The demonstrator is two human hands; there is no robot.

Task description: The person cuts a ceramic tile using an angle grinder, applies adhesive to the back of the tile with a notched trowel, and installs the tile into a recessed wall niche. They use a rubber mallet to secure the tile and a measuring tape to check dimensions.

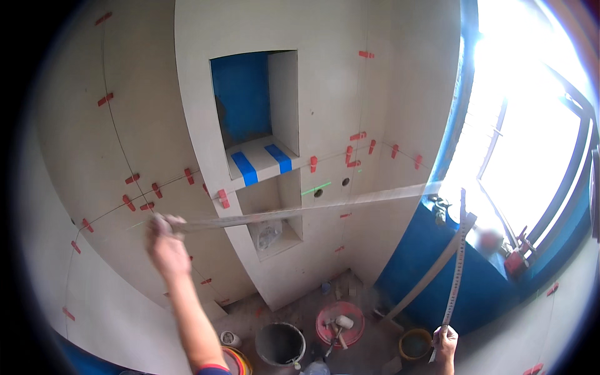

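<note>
My left hand point(167, 247) is raised in front of the tiled wall at left, its fingers closed and smeared by motion. From it a long pale strip point(350, 205), also blurred, runs rightward across the wall niches to the window. Low at the right, my right hand point(445, 340) is closed around a white measuring tape blade point(458, 275) with dark markings. That blade rises from the hand to the window sill, and a short end hangs below the fingers. I cannot tell whether the two strips are joined.
Red tile clips point(224, 199) line the tile joints. Blue tape point(244, 167) crosses the niche shelf. Below stand a black bucket point(280, 359), a red basin point(322, 322) holding a mallet point(344, 322), and a yellow-rimmed bucket point(415, 356). A batten point(425, 272) leans against the blue wall point(400, 278).
</note>
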